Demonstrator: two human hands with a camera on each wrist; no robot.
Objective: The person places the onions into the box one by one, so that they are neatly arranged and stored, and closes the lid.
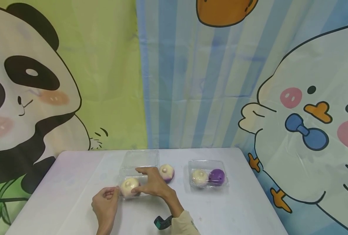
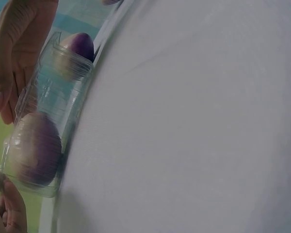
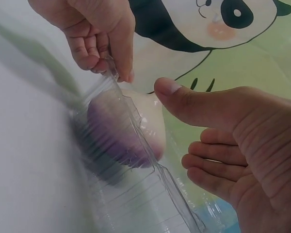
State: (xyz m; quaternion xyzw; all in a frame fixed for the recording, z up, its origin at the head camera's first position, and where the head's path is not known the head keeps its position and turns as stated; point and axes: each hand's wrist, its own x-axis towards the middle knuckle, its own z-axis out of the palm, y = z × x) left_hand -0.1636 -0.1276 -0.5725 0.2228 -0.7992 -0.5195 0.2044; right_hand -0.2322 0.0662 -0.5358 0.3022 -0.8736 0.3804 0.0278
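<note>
An opened clear plastic clamshell box [image 1: 141,159] stands on the table with its lid folded back. In its near left end lies a cream-and-purple turnip [image 1: 129,186]. My left hand [image 1: 105,205] pinches the box's left rim between thumb and fingers, as the right wrist view also shows. Over the box is my right hand [image 1: 154,184], its thumb and fingers spread. In the right wrist view, that hand [image 3: 247,141] is beside the turnip [image 3: 128,128], apart from it. Another turnip [image 1: 166,172] sits on the table just right of the box.
Farther right is a second clear plastic box [image 1: 207,162], holding a cream-looking turnip [image 1: 199,177] and a purple-looking one [image 1: 216,177]. A dark strap [image 1: 163,223] shows near my right wrist. Behind the white table [image 1: 221,212] hangs a cartoon-printed curtain [image 1: 180,81].
</note>
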